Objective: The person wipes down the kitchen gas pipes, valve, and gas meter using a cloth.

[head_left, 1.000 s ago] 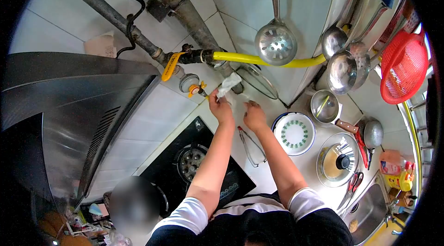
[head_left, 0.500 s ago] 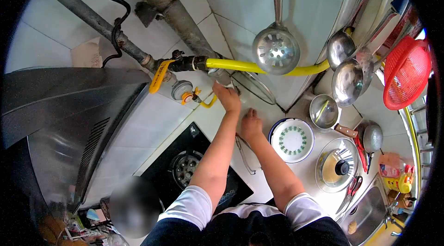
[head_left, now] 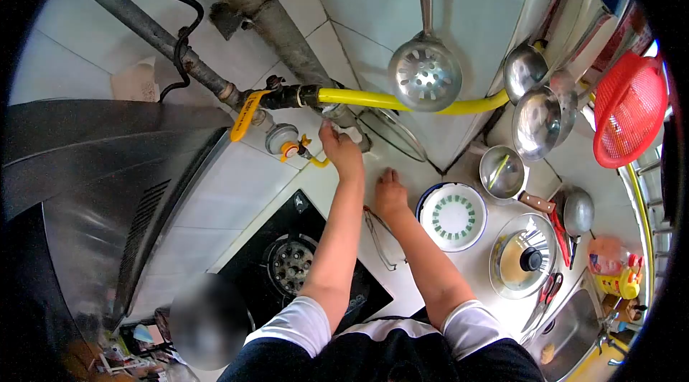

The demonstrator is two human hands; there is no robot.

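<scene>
My left hand [head_left: 343, 152] is raised with its fingers closed on a small white cloth [head_left: 351, 133], which could also be paper. It presses the cloth to the lower part of the thick grey pipe [head_left: 301, 59], just below the yellow hose [head_left: 402, 101]. Lower and to the right, my right hand [head_left: 390, 194] is down at the white counter, fingers curled in; whatever may be inside them is hidden. Beside the right wrist lies a thin wire rack [head_left: 378, 240]. Stacked white plates with a green pattern [head_left: 453, 217] are just right of that forearm.
A black gas hob [head_left: 301, 260] lies under my left forearm. An orange-handled valve [head_left: 247, 118] and a regulator [head_left: 282, 139] sit left of the left hand. A skimmer [head_left: 425, 73], ladles and a red colander [head_left: 630, 113] hang right. A glass lid [head_left: 522, 256] lies near the sink [head_left: 570, 332].
My left hand has shifted slightly up and left along the pipe, and more of the white cloth now shows. My right hand stays in about the same place, fingers curled.
</scene>
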